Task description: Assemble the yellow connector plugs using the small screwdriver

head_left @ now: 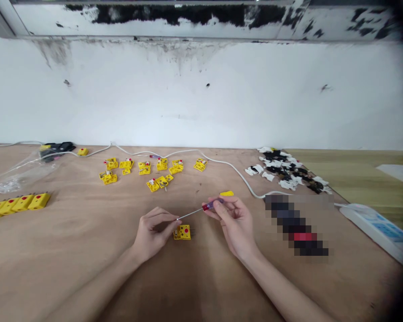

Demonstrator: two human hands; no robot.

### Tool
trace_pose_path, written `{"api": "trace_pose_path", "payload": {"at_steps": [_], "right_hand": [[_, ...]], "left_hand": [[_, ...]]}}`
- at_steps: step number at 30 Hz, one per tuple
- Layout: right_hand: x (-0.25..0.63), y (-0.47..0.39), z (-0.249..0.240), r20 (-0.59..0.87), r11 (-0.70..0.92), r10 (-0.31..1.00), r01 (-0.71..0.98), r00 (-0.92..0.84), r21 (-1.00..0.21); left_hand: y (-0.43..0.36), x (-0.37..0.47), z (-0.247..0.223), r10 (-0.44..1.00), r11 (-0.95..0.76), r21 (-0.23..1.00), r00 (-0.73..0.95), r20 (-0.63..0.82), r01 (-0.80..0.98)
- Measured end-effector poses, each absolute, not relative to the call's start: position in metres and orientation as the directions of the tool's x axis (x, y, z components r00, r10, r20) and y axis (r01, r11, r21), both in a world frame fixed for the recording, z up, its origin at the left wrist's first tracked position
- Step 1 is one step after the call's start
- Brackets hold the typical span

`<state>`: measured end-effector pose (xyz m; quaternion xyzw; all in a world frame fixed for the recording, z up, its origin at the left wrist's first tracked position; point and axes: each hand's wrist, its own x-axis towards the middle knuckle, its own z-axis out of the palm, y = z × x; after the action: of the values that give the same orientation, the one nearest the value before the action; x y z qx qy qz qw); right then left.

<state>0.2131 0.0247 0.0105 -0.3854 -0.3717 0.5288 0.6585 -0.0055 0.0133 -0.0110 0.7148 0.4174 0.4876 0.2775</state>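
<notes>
My right hand (pixel 235 223) holds a screwdriver (pixel 208 206) by its red and purple handle, the shaft slanting down to the left. At the shaft's tip, the thumb and fingers of my left hand (pixel 156 231) are pinched together; a tiny thing seems to be at the tip, too small to make out. Just below and right of those fingertips lies an open yellow connector (pixel 186 232) with a red dot and metal pins pointing right. A small yellow piece (pixel 226 193) rests behind my right hand.
Several opened yellow connectors (pixel 161 164) lie further back, before a white cable (pixel 221 161). A row of yellow connectors (pixel 23 202) sits left. White and black pieces (pixel 289 170), a blurred dark object (pixel 297 226) and a power strip (pixel 378 228) are right.
</notes>
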Motion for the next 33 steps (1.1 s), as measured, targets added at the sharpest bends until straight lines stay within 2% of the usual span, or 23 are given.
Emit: {"api": "trace_pose_path", "payload": {"at_steps": [4, 9, 12, 26, 33], "right_hand": [[0.217, 0.026, 0.011, 0.179, 0.235, 0.965, -0.329, 0.192, -0.915], [0.216, 0.023, 0.016, 0.290, 0.333, 0.929, -0.173, 0.230, -0.927], [0.212, 0.019, 0.017, 0.351, 0.378, 0.910, -0.092, 0.221, -0.921], [0.204, 0.016, 0.009, 0.388, 0.401, 0.908, -0.060, 0.157, -0.914], [0.207, 0.016, 0.004, 0.542, 0.533, 0.839, 0.128, 0.053, -0.837]], "left_hand": [[0.016, -0.009, -0.008, 0.884, -0.463, 0.786, 0.284, 0.372, 0.410], [0.018, -0.013, -0.004, 0.840, -0.526, 0.643, 0.461, 0.287, 0.556], [0.018, -0.013, -0.004, 0.823, -0.544, 0.608, 0.509, 0.253, 0.578], [0.019, -0.011, -0.006, 0.820, -0.550, 0.592, 0.514, 0.251, 0.589], [0.020, -0.011, -0.005, 0.822, -0.542, 0.605, 0.515, 0.241, 0.583]]}}
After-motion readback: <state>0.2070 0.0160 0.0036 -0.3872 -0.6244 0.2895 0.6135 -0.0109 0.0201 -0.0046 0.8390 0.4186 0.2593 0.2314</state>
